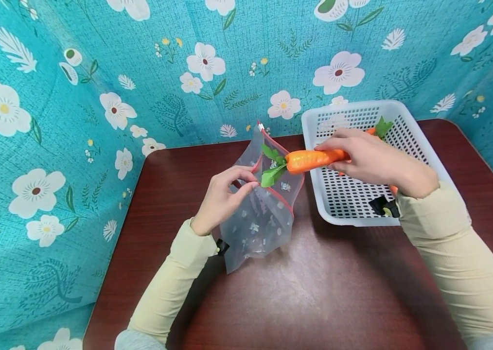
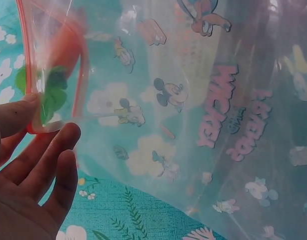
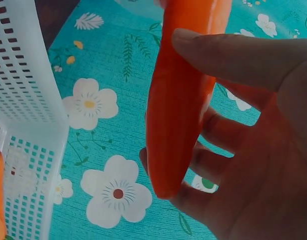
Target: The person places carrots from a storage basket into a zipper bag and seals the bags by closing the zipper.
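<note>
My left hand (image 1: 224,197) pinches the red-trimmed edge of a clear zip bag (image 1: 255,228) between thumb and fingers. Cartoon figures and pink lettering cover the bag (image 2: 168,125) in the left wrist view. The bag's mouth gapes toward the right. My right hand (image 1: 371,155) grips an orange carrot (image 1: 305,161) by its narrower body, leafy end pointing left. Its green leaves (image 1: 272,172) are at the bag's mouth, close to the left fingertips. In the right wrist view the thumb and fingers wrap the carrot (image 3: 176,115), whose blunt tip points down.
On the right of the dark wooden table (image 1: 308,296) stands a white perforated basket (image 1: 331,214). More carrots lie in it, one with green leaves (image 1: 383,127) at the back, partly hidden by the right hand. A blue flowered cloth (image 1: 229,73) hangs behind the table.
</note>
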{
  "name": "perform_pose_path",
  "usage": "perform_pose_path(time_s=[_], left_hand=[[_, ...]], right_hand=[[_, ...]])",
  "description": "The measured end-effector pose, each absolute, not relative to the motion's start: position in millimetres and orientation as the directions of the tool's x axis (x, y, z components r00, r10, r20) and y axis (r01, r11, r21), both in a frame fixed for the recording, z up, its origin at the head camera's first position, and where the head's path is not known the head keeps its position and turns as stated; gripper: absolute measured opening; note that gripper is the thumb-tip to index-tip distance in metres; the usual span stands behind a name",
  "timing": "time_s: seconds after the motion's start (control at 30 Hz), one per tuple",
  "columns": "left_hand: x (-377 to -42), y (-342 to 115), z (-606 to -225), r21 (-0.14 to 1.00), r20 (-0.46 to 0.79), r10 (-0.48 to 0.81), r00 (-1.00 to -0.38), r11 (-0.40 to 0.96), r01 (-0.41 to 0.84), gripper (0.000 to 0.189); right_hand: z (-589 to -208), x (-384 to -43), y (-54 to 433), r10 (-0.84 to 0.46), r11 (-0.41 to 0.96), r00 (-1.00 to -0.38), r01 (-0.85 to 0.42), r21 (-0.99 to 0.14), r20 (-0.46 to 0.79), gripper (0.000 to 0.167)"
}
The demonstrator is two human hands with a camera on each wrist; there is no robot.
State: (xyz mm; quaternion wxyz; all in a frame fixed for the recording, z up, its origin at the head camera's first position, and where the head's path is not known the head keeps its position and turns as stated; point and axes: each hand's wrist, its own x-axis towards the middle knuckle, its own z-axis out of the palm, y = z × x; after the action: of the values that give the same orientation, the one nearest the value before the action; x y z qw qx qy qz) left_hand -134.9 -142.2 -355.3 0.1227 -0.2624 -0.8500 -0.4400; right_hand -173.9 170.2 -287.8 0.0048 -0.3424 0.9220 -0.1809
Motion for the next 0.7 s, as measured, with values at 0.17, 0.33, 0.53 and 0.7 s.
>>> perform_pose_path(time_s=[0.17, 0.33, 0.53, 0.7], left_hand=[[-135, -144, -356, 0.682, 0.447, 0.335, -0.829, 0.471, 0.559, 0.012], [-135, -145, -355, 0.683, 0.447, 0.329, -0.832, 0.475, 0.555, 0.013], [-134, -145, -356, 0.688, 0.446, 0.337, -0.829, 0.464, 0.558, 0.014], [-133, -145, -356, 0.685, 0.452, 0.34, -0.825, 0.46, 0.565, 0.014]], right_hand=[[-286, -174, 170, -0.632, 0.713, -0.765, -0.638, -0.291, 0.126, 0.04], [-283, -172, 168, -0.603, 0.753, -0.791, -0.606, -0.257, 0.101, 0.039], [-278, -168, 162, -0.602, 0.771, -0.793, -0.607, -0.194, 0.092, 0.037], [-276, -164, 158, -0.605, 0.774, -0.788, -0.615, -0.15, 0.112, 0.038]])
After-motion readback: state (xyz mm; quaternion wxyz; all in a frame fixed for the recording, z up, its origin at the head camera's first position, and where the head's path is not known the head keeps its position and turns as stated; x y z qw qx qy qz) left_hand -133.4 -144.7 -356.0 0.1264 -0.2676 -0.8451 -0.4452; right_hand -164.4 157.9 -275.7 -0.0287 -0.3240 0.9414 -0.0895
